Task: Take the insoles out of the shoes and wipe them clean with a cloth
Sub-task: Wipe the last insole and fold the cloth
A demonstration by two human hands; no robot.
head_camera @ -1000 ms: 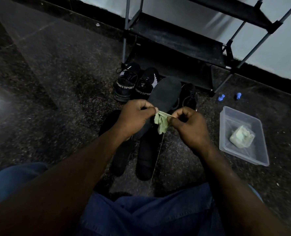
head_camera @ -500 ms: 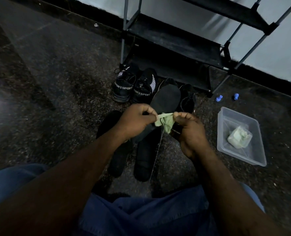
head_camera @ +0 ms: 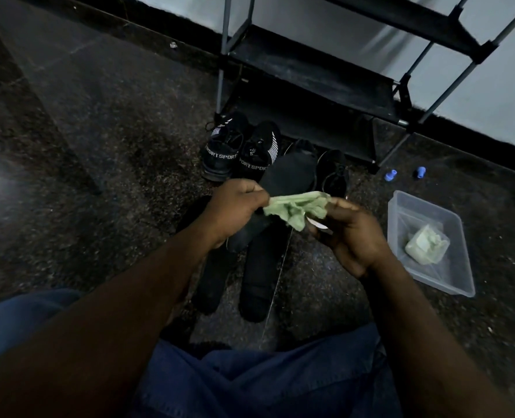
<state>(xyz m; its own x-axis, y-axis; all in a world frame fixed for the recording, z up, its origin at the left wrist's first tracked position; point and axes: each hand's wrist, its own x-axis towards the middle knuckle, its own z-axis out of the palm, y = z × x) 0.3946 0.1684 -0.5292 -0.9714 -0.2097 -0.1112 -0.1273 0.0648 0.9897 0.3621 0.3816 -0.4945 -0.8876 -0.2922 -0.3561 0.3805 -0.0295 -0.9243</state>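
Danger is a slip of the flat black insole [head_camera: 289, 176], seemingly held under the left hand [head_camera: 238, 206] above the dark speckled floor [head_camera: 114, 146], because this hand and the right hand [head_camera: 352, 236] both pinch the crumpled pale-green cloth [head_camera: 295, 206] between them.

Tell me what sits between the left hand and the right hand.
In the head view, a crumpled green cloth spans the gap; the left hand pinches one end and the right hand the other. A black insole shows just behind it.
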